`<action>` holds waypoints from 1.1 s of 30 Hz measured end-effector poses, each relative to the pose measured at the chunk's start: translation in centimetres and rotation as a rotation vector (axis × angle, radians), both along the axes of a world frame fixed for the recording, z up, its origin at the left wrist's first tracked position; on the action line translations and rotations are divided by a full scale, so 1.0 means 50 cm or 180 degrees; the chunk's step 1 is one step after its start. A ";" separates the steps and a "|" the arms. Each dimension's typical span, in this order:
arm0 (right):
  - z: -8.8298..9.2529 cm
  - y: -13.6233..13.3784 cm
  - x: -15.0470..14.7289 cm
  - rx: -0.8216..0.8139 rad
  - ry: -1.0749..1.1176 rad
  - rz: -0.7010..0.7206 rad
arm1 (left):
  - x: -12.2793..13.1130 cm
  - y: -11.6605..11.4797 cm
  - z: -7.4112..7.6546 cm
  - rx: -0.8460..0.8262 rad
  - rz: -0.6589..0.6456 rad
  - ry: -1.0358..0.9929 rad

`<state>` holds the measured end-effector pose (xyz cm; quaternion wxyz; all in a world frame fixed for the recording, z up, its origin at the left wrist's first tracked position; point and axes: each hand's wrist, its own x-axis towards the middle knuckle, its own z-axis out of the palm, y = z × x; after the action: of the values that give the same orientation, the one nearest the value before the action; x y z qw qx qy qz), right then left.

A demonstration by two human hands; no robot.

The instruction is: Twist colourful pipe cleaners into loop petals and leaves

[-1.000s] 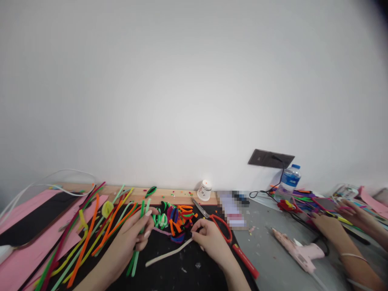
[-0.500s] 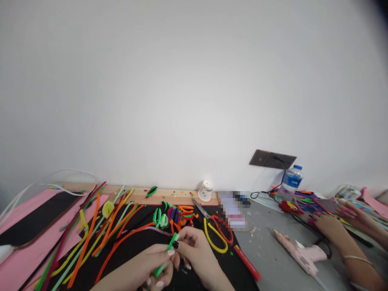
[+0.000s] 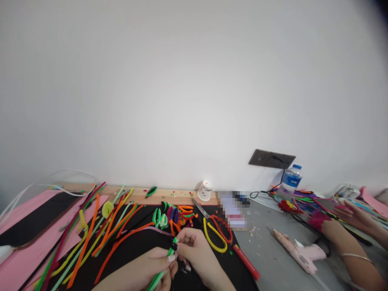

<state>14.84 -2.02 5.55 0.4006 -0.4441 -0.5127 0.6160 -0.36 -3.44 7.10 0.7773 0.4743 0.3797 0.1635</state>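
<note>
A green pipe cleaner [image 3: 158, 278] runs slantwise between my two hands, low in the middle of the view. My left hand [image 3: 157, 262] pinches it between thumb and fingers. At its upper end, the thumb and forefinger of my right hand [image 3: 190, 250] close on it; a dark nail covers part of the tip. Just beyond my fingers lies a pile of bent pipe cleaner pieces [image 3: 184, 216] in orange, green and purple. Scissors [image 3: 214, 234] with yellow and red handles rest to the right of my right hand.
Long loose pipe cleaners [image 3: 96, 218] spread across the left. A paper cup [image 3: 205, 190] stands upside down by the wall. At right are a red-handled tool [image 3: 246, 262], a pink glue gun [image 3: 300, 250], a water bottle [image 3: 291, 180] and another person's hands [image 3: 333, 234].
The green pipe cleaner has slid down and left through my fingers, with more of it showing below my left hand. The other person's near hand now has something magenta at it.
</note>
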 end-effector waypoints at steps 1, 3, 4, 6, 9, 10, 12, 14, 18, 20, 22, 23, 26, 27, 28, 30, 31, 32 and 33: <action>-0.003 0.000 0.000 -0.0017 0.0023 0.0025 | 0.001 -0.001 0.000 -0.0007 0.0003 0.0035; -0.010 0.001 0.000 -0.0039 0.0068 0.0097 | 0.002 -0.003 -0.001 0.0005 0.0004 0.0119; -0.014 0.002 0.000 -0.0048 0.0081 0.0135 | 0.002 -0.004 -0.003 0.0022 -0.0005 0.0160; -0.021 0.003 0.000 -0.0070 0.0084 0.0162 | 0.003 -0.005 -0.006 0.0058 -0.0031 0.0202; -0.023 0.005 0.003 -0.0034 0.0014 0.0056 | 0.002 -0.005 -0.011 0.0087 -0.0073 0.0180; -0.020 0.006 0.004 -0.0012 -0.0008 -0.0015 | 0.001 -0.005 -0.012 0.0078 -0.0084 0.0153; -0.014 0.008 0.009 0.0026 -0.0031 -0.0168 | 0.000 -0.004 -0.013 0.0038 -0.0104 0.0094; -0.007 0.011 0.013 0.0060 -0.0032 -0.0296 | -0.001 -0.002 -0.012 -0.0028 -0.0099 0.0059; -0.007 0.017 0.016 0.0171 -0.0069 -0.0504 | -0.004 0.002 -0.011 -0.0120 -0.0046 0.0115; -0.010 0.020 0.014 0.0228 -0.0066 -0.0610 | -0.007 0.004 -0.014 -0.0135 -0.0057 0.0131; -0.013 0.020 0.011 0.0298 -0.0052 -0.0698 | -0.012 0.007 -0.021 -0.0202 -0.0047 0.0120; -0.014 0.020 0.010 0.0342 -0.0040 -0.0732 | -0.014 0.009 -0.026 -0.0253 -0.0013 0.0090; -0.009 0.016 0.008 0.0505 0.0013 -0.0804 | -0.021 0.019 -0.047 -0.0483 0.0212 -0.0154; -0.007 0.014 0.007 0.0576 0.0006 -0.0824 | -0.022 0.023 -0.054 -0.0618 0.0283 -0.0246; -0.004 0.012 0.007 0.0671 -0.0040 -0.0852 | -0.023 0.027 -0.060 -0.0766 0.0356 -0.0326; 0.000 0.007 0.007 0.0980 -0.0236 -0.0938 | -0.021 0.036 -0.067 -0.1013 0.0506 -0.0468; 0.001 0.003 0.006 0.1185 -0.0357 -0.0977 | -0.020 0.040 -0.068 -0.1082 0.0588 -0.0535; 0.002 0.000 0.005 0.1410 -0.0476 -0.0998 | -0.017 0.043 -0.067 -0.1106 0.0686 -0.0603; 0.002 -0.003 0.004 0.1653 -0.0588 -0.0997 | -0.014 0.045 -0.066 -0.1087 0.0797 -0.0668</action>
<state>15.03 -2.19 5.66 0.5424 -0.4546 -0.6124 0.3524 -1.07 -1.17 3.80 0.8551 0.2655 0.3747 0.2405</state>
